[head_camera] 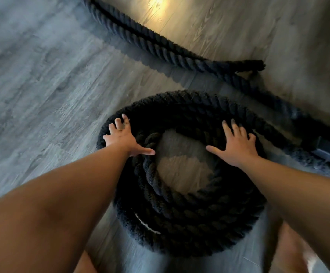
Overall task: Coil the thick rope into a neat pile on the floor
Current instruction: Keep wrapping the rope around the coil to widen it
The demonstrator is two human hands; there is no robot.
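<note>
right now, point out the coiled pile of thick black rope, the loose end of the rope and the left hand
coiled pile of thick black rope (189, 219): head view, near side of the stacked loops
loose end of the rope (257, 65): head view, frayed tip on the floor
left hand (123, 137): head view, back of the hand

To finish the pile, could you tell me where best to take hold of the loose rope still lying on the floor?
Probably grip the loose rope just beyond the coil, on its far right side, reaching from above. There it lies flat and free, nearest the right hand, so it can be laid straight onto the pile.
</note>
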